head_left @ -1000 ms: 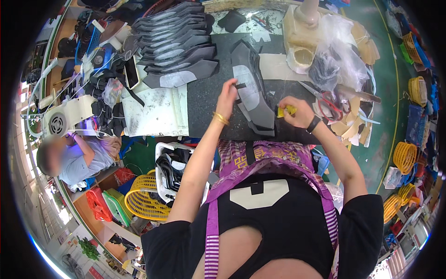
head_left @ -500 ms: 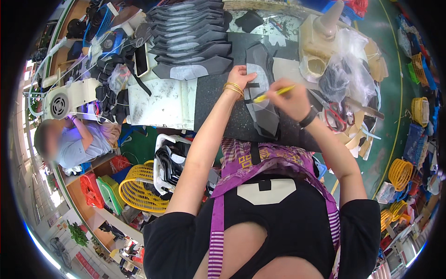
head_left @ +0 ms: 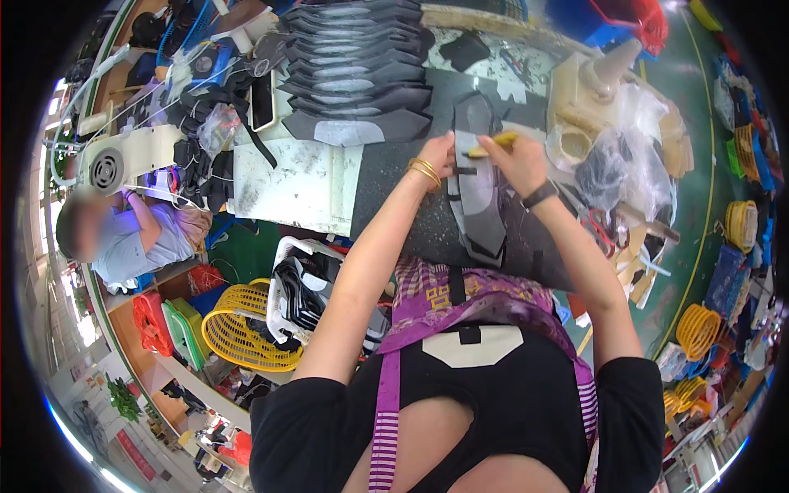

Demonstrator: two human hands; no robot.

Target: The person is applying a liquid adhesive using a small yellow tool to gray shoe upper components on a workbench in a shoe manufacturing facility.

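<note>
Machine housing (head_left: 149, 150), cream with a round dark vent, stands at the left of the frame, and a co-worker (head_left: 136, 242) in a pale blue shirt sits just below it, one arm raised toward it. Right of them, lower left, a yellow lattice basket (head_left: 215, 329) leans beside a white basket (head_left: 274, 308) filled with dark pieces. Above, in the upper left, a phone (head_left: 262, 103) lies near a tangle of black straps, with a smudged white board (head_left: 288, 189) below it. A row of overlapping dark grey panels (head_left: 357, 90) runs up the top of the frame, left of centre.

At the centre, the left hand (head_left: 437, 158), gold bangles at its wrist, rests at the left edge of a long grey panel (head_left: 485, 209). Its fingers are bunched together; whether they pinch that edge, I cannot tell. The panel lies lengthwise up the frame on a dark speckled mat (head_left: 429, 226), with two small black strips along its left side. The right hand (head_left: 519, 162), a dark band at its wrist, has its fingers clamped on a slim yellow tool (head_left: 498, 145), whose dark tip points left over the panel's upper part.

Farther right lie crumpled clear bags (head_left: 629, 168) and, below them, red-handled scissors (head_left: 606, 230), partly hidden.
</note>
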